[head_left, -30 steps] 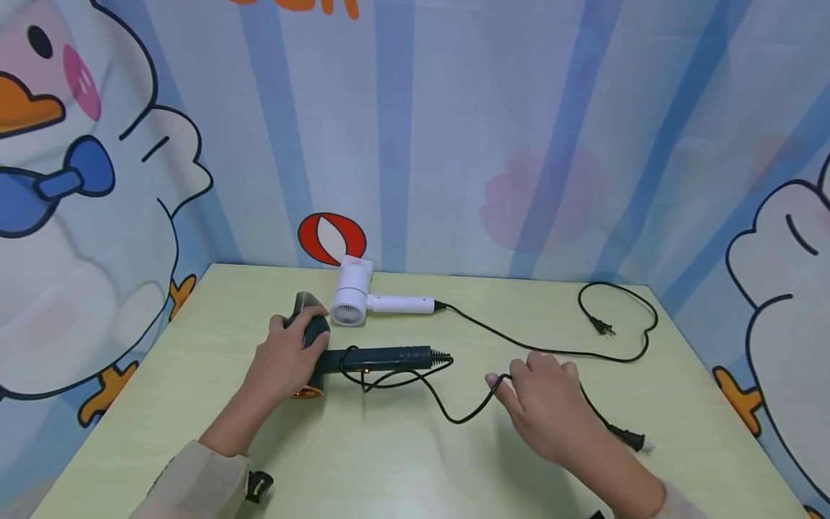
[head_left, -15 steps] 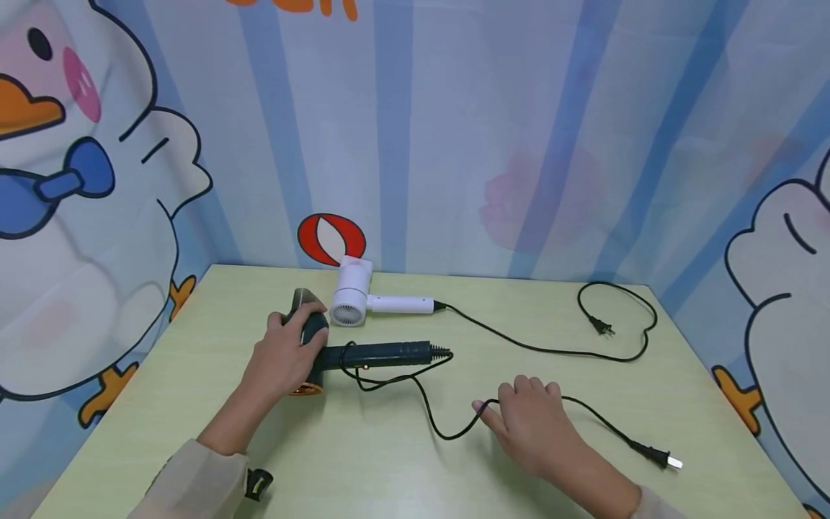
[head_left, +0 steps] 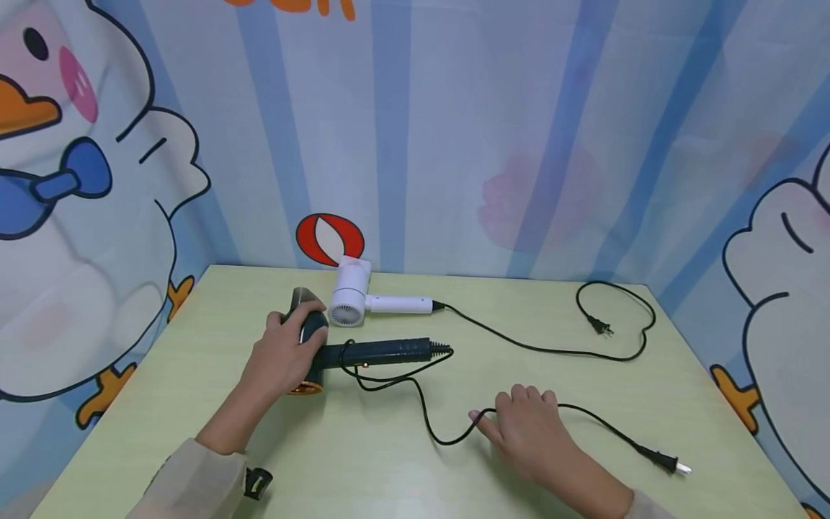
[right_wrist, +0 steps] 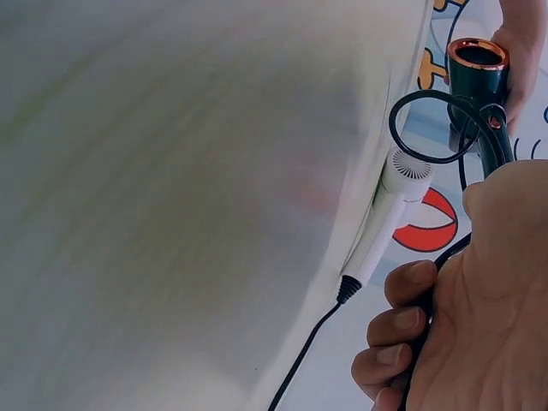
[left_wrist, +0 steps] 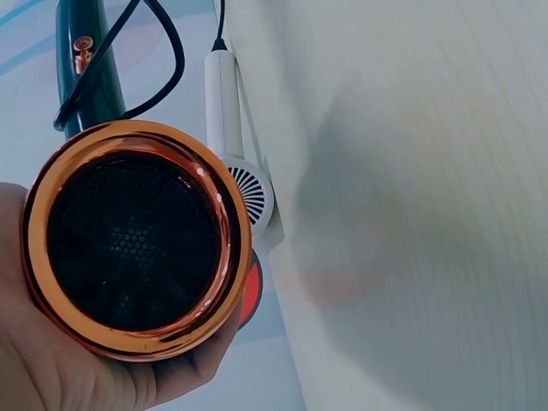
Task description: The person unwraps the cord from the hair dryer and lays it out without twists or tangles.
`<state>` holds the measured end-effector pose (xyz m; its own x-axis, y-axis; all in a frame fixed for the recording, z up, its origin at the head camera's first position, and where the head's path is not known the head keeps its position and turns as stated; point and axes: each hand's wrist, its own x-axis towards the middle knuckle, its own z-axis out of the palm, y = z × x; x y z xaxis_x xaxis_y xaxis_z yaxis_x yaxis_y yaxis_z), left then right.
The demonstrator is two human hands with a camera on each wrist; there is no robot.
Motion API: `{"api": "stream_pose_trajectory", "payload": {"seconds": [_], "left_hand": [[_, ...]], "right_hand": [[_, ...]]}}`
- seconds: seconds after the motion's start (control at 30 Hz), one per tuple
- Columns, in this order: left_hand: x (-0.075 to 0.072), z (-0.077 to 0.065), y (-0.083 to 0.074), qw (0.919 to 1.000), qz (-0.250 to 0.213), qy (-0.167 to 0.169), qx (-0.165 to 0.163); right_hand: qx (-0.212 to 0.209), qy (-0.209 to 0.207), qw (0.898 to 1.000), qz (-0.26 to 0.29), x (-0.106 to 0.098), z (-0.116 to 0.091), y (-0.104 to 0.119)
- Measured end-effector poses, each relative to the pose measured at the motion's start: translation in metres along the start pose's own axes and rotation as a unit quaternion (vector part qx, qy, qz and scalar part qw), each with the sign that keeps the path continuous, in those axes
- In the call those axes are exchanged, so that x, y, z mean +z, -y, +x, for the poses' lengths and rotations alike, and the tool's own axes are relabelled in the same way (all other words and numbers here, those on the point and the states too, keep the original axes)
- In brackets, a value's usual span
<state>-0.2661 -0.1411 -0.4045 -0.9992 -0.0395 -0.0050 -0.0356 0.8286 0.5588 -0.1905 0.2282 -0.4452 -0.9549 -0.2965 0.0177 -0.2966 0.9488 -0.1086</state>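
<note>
My left hand point(head_left: 281, 355) grips the barrel of a dark green hair dryer point(head_left: 382, 352), whose handle points right. In the left wrist view its copper-rimmed round end point(left_wrist: 137, 341) faces the camera, with the palm and fingers around the barrel. A black cord point(head_left: 424, 414) loops around the handle and runs right to my right hand point(head_left: 528, 432). The fingers there curl around the cord, as the right wrist view also shows. Beyond that hand the cord ends in a black two-prong plug point(head_left: 661, 459) at the right.
Behind the green dryer, a white hair dryer point(head_left: 400, 305) lies on the pale table point(head_left: 389, 476). Its black cord point(head_left: 551, 350) curves to the back right, ending in a plug point(head_left: 600, 326). A printed cloth backdrop point(head_left: 441, 144) closes off the back and sides.
My right hand has moved toward me and slightly left with the cord, and the plug end has swung right and nearer. The green dryer's handle has tipped up slightly; the left hand stays almost still.
</note>
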Motion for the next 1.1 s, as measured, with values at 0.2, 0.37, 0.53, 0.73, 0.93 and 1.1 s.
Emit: {"api": "stream_pose_trajectory", "payload": {"seconds": [0.2,0.37,0.53,0.73,0.93,1.1], "left_hand": [[-0.001,0.000,-0.001,1.0000,0.000,0.000,0.002],[-0.001,0.000,-0.001,1.0000,0.001,-0.002,0.001],[-0.002,-0.002,-0.002,1.0000,0.001,-0.001,0.000],[-0.004,-0.003,-0.003,1.0000,-0.002,-0.002,0.008],[-0.009,-0.005,-0.005,0.9999,-0.004,-0.003,0.012],[-0.013,-0.006,-0.008,0.9999,-0.005,0.002,0.013]], "right_hand": [[0.005,0.005,1.000,0.002,0.000,0.002,0.000],[0.007,0.013,1.000,0.002,0.001,0.002,0.000],[0.009,0.011,1.000,-0.005,0.003,0.003,-0.002],[0.015,0.014,1.000,-0.023,0.004,0.009,-0.008],[0.030,0.015,0.999,-0.033,0.002,0.025,-0.018],[0.048,0.016,0.998,-0.036,0.002,0.043,-0.030]]}}
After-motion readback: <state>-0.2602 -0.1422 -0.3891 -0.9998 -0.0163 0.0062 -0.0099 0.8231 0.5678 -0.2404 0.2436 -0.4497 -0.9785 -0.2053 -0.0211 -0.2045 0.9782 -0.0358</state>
